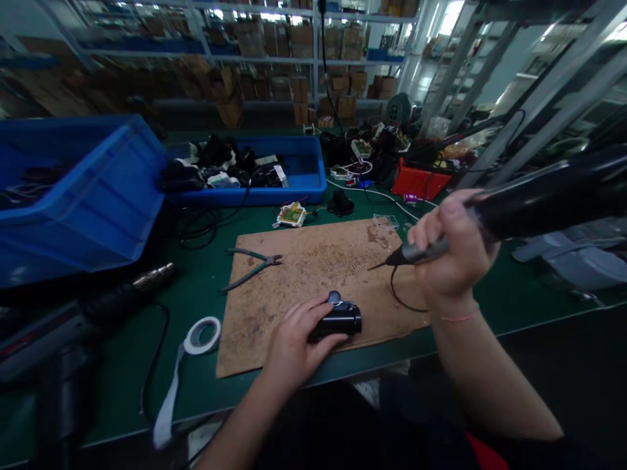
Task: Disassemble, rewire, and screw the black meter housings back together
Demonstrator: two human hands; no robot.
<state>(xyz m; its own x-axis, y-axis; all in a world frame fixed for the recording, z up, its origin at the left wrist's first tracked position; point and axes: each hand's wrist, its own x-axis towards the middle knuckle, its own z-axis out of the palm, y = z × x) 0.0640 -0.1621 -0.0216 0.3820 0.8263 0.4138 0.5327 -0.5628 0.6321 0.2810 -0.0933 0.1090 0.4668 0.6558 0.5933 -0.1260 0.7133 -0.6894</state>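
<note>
Two hands work at a green surface (196, 277). The left hand (294, 336) pins one black cylinder (345, 320) between thumb and fingers; it lies on its side on one brown board (313, 267), with one round knob (334, 297) on its far side. Its long axis runs sideways, the visible end pointing right; the other is hidden under the hand. The right hand (453, 241), higher up, is wrapped around one electric screwdriver (543, 196), whose thin bit points left and slightly down, apart from the cylinder. Beyond the left hand lies one pair of pliers (249, 277), handles spread. Left of that hand are one tape roll (215, 341) and, farther out, one heat gun (105, 303). Two blue bins (98, 225) stand beyond it.
</note>
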